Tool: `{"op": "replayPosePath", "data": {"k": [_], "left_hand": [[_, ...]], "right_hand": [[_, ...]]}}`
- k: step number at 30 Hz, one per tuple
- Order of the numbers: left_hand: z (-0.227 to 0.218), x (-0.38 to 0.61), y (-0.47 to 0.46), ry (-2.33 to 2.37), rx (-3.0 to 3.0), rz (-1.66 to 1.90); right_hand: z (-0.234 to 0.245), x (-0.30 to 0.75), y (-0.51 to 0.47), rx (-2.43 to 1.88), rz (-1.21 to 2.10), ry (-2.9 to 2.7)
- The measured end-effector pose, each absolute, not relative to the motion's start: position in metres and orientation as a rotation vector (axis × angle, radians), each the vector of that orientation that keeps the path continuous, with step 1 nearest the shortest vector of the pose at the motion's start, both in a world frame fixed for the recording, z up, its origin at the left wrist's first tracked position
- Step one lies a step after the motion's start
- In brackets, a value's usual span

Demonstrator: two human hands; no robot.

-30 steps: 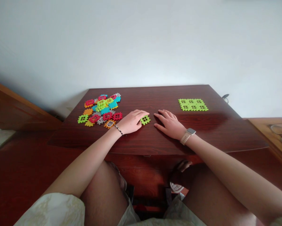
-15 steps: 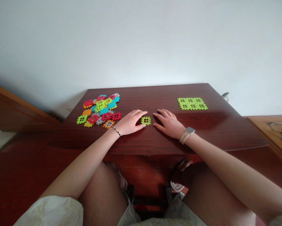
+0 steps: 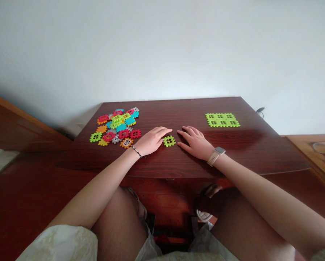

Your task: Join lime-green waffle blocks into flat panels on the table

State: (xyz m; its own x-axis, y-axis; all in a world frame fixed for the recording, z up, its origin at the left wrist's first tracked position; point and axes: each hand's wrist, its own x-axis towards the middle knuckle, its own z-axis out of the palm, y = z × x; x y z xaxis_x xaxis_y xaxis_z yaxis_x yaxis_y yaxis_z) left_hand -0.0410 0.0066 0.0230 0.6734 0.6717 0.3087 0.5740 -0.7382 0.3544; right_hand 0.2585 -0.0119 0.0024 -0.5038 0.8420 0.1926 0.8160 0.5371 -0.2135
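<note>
And the left hand (image 3: 150,140), loosely unclasped, sits just beside a green tile (image 3: 169,141); right hand (image 3: 196,144) spread relaxed on the tabletop (image 3: 173,114), joined green panel (image 3: 222,120) far right!

The wood-grain bench (image 3: 175,112) bears a heap of interlocking tiles (image 3: 121,127), a lone green window tile (image 3: 169,141) and a six-window green panel (image 3: 222,120).

My feed shows a slim bracelet (image 3: 136,151) of dark and pale segments around the left arm (image 3: 102,185). On the right arm (image 3: 260,190) I make out a watch (image 3: 220,150) with a squarish case and a beige, slotted strap (image 3: 212,159). I also see a loose cream left sleeve (image 3: 61,244) with yellowish mottling, and pale greyish shorts (image 3: 212,244).
</note>
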Motion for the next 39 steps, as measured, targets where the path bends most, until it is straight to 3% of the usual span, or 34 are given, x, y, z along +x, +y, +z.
{"op": "replayPosePath", "data": {"k": [39], "left_hand": [[0.019, -0.032, 0.009, 1.174, 2.643, 0.624]], "right_hand": [[0.007, 0.257, -0.013, -1.39, 0.172, -2.523]]}}
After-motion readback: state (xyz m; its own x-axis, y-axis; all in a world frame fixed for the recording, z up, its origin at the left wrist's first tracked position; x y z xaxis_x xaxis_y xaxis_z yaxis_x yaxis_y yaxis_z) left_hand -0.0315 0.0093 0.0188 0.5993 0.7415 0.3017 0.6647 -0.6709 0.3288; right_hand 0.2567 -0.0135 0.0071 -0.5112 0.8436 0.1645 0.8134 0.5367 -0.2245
